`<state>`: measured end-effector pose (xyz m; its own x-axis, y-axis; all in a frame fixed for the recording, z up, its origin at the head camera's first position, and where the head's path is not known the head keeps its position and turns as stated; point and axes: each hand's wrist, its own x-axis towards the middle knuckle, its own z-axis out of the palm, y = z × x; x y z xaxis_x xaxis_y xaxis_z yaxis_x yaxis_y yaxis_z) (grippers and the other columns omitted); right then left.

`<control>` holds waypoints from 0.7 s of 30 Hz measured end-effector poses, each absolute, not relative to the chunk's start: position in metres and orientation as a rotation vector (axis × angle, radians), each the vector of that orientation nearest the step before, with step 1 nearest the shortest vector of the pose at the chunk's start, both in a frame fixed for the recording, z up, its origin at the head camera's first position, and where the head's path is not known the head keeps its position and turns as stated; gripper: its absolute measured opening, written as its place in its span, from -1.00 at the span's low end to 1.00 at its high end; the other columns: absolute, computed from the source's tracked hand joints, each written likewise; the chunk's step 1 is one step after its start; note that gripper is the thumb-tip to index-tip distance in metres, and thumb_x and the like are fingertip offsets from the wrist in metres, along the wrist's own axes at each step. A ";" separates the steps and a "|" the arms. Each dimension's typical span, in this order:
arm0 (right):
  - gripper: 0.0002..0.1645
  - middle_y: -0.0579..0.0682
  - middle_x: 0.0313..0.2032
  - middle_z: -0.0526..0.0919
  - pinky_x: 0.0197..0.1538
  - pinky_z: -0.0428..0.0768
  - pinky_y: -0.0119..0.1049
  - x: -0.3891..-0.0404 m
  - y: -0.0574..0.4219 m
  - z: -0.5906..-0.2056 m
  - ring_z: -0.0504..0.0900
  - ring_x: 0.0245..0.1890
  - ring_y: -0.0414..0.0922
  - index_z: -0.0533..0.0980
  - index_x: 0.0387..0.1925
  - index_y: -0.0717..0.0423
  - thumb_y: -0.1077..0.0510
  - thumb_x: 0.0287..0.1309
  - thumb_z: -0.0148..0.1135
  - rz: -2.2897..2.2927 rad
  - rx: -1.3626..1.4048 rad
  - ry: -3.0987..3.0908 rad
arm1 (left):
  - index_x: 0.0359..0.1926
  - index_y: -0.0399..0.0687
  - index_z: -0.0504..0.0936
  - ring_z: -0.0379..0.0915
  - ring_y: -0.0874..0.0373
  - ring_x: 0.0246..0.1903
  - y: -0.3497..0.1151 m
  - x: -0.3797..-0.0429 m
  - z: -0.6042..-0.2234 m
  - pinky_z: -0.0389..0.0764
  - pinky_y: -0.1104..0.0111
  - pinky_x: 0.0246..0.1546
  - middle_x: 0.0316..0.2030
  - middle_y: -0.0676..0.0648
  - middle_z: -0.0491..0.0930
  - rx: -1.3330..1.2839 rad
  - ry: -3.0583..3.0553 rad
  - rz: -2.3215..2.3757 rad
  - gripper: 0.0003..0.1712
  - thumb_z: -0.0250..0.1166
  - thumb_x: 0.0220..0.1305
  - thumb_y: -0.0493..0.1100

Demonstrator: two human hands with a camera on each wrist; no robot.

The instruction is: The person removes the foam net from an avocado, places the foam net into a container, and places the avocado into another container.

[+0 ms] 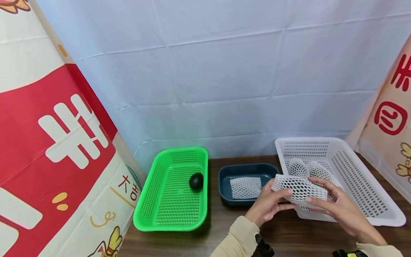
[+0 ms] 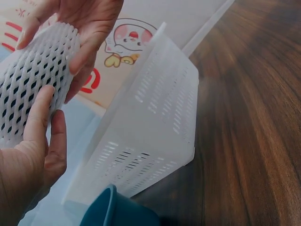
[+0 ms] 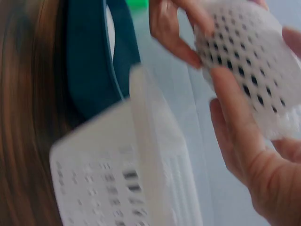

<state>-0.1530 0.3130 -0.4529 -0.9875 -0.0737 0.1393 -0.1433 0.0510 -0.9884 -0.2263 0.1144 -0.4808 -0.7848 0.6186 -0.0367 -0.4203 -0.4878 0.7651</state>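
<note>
A white foam net sleeve (image 1: 300, 190) with something dark showing through its mesh is held between both hands, above the near left side of the white basket (image 1: 380, 203). My left hand (image 1: 268, 206) grips its left end, fingers and thumb on the mesh. On the other end, my right hand (image 1: 343, 207) holds with thumb and fingers apart around it. Through the holes in the right wrist view, the sleeve (image 3: 249, 61) looks bulged and dark inside. More net-wrapped rounded things (image 1: 298, 167) lie in the white basket, partly hidden behind the hands.
Left of the hands, a dark blue tray (image 1: 224, 192) holds a flat foam net sleeve (image 1: 245, 188). Farther left is a green basket (image 1: 138, 214) with one black egg-shaped thing (image 1: 196, 181). All stand on a brown wooden table (image 1: 221, 232) before a pale cloth (image 1: 208, 89).
</note>
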 end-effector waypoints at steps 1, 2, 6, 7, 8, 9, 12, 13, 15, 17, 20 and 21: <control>-0.35 -0.04 0.06 0.36 -0.17 0.65 -0.09 -0.153 0.312 -0.455 0.60 -0.09 -0.17 0.25 0.36 0.07 0.45 0.28 0.09 2.174 0.246 -2.184 | 0.22 0.01 0.43 0.54 -0.14 -0.04 0.114 -0.226 -0.481 0.53 -0.10 -0.10 0.06 -0.17 0.52 0.327 1.075 2.268 -0.44 0.23 0.23 -0.44; -0.36 -0.03 0.07 0.34 -0.16 0.65 -0.11 -0.153 0.311 -0.456 0.60 -0.09 -0.17 0.28 0.34 0.05 0.46 0.29 0.07 2.217 0.256 -2.140 | 0.21 0.01 0.43 0.54 -0.14 -0.04 0.113 -0.226 -0.481 0.53 -0.10 -0.11 0.06 -0.16 0.52 0.328 1.080 2.273 -0.44 0.23 0.22 -0.45; -0.40 -0.04 0.05 0.37 -0.14 0.65 -0.18 -0.153 0.306 -0.459 0.61 -0.10 -0.16 0.37 0.28 0.03 0.49 0.27 0.07 2.285 0.238 -2.065 | 0.20 0.03 0.44 0.55 -0.11 -0.05 0.108 -0.226 -0.481 0.56 -0.07 -0.14 0.06 -0.16 0.51 0.342 1.115 2.276 -0.43 0.26 0.20 -0.44; -0.41 -0.04 0.03 0.39 -0.15 0.65 -0.19 -0.154 0.304 -0.459 0.62 -0.12 -0.15 0.40 0.25 0.00 0.49 0.26 0.08 2.286 0.216 -2.063 | 0.20 0.04 0.44 0.55 -0.10 -0.06 0.105 -0.226 -0.481 0.57 -0.06 -0.15 0.06 -0.16 0.51 0.347 1.125 2.271 -0.43 0.27 0.20 -0.43; -0.42 -0.04 0.02 0.40 -0.15 0.65 -0.20 -0.154 0.302 -0.459 0.62 -0.13 -0.15 0.42 0.23 -0.02 0.49 0.26 0.10 2.287 0.194 -2.063 | 0.20 0.04 0.44 0.55 -0.09 -0.06 0.103 -0.227 -0.480 0.58 -0.05 -0.15 0.05 -0.16 0.51 0.354 1.135 2.265 -0.43 0.28 0.19 -0.42; -0.42 -0.05 0.01 0.42 -0.16 0.65 -0.21 -0.155 0.301 -0.459 0.62 -0.14 -0.15 0.43 0.22 -0.03 0.48 0.25 0.11 2.286 0.172 -2.065 | 0.19 0.05 0.44 0.56 -0.08 -0.07 0.101 -0.227 -0.480 0.58 -0.04 -0.16 0.05 -0.16 0.51 0.361 1.142 2.259 -0.44 0.28 0.19 -0.41; -0.43 -0.06 -0.02 0.44 -0.17 0.65 -0.22 -0.157 0.296 -0.459 0.62 -0.16 -0.16 0.44 0.21 -0.05 0.44 0.24 0.16 2.257 0.104 -2.101 | 0.19 0.04 0.45 0.55 -0.06 -0.07 0.096 -0.230 -0.480 0.60 -0.01 -0.17 0.05 -0.17 0.50 0.376 1.150 2.251 -0.44 0.29 0.19 -0.41; -0.44 -0.06 0.00 0.41 -0.17 0.65 -0.23 -0.158 0.294 -0.458 0.62 -0.16 -0.16 0.44 0.22 -0.05 0.43 0.24 0.17 2.241 0.089 -2.120 | 0.19 0.04 0.46 0.55 -0.05 -0.07 0.095 -0.230 -0.479 0.60 -0.01 -0.17 0.04 -0.17 0.50 0.377 1.152 2.250 -0.45 0.29 0.19 -0.41; -0.44 -0.06 0.02 0.39 -0.18 0.65 -0.24 -0.159 0.291 -0.457 0.62 -0.16 -0.17 0.42 0.24 -0.04 0.39 0.25 0.19 2.215 0.065 -2.149 | 0.19 0.02 0.46 0.55 -0.05 -0.07 0.091 -0.231 -0.478 0.60 0.00 -0.18 0.04 -0.17 0.50 0.375 1.159 2.252 -0.45 0.28 0.20 -0.42; -0.43 -0.02 0.03 0.35 -0.19 0.65 -0.25 -0.161 0.287 -0.456 0.63 -0.17 -0.17 0.41 0.25 -0.03 0.37 0.25 0.21 2.195 0.060 -2.171 | 0.18 0.01 0.47 0.56 -0.05 -0.08 0.088 -0.232 -0.477 0.61 0.01 -0.19 0.03 -0.18 0.50 0.372 1.175 2.258 -0.46 0.28 0.19 -0.42; -0.43 0.05 0.04 0.31 -0.20 0.66 -0.24 -0.162 0.283 -0.453 0.64 -0.18 -0.16 0.38 0.26 0.02 0.36 0.24 0.23 2.177 0.066 -2.187 | 0.17 0.00 0.47 0.56 -0.04 -0.10 0.084 -0.232 -0.474 0.62 0.03 -0.21 0.01 -0.18 0.52 0.376 1.204 2.263 -0.46 0.29 0.19 -0.43; -0.42 0.06 0.04 0.29 -0.21 0.66 -0.24 -0.162 0.281 -0.452 0.65 -0.19 -0.16 0.38 0.27 0.03 0.35 0.24 0.23 2.169 0.074 -2.195 | 0.16 0.00 0.47 0.57 -0.04 -0.11 0.082 -0.232 -0.472 0.63 0.03 -0.22 0.00 -0.18 0.52 0.378 1.217 2.265 -0.46 0.30 0.18 -0.43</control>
